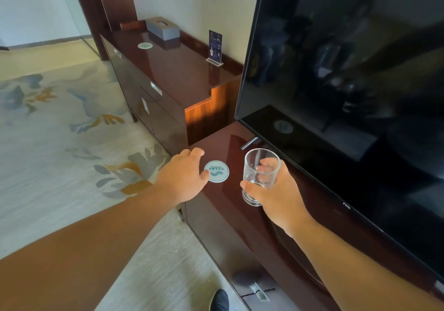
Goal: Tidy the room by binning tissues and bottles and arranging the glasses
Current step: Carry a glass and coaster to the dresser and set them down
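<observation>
A clear empty drinking glass (260, 166) is held upright just above the dark glossy cabinet top (230, 197), with my right hand (276, 190) gripping it around its lower half. Left of it lies a round white coaster (217, 171) with a teal wave logo. My left hand (183, 176) rests at the coaster's left edge, thumb touching its rim and fingers spread over the cabinet's corner. A second round coaster (145, 45) lies far back on the higher sideboard.
A large black TV (348, 70) stands close on the right, its foot (249, 142) just behind the glass. On the raised sideboard (182, 75) sit a grey tissue box (163, 28) and an upright card stand (215, 47). Patterned carpet (60, 130) lies to the left.
</observation>
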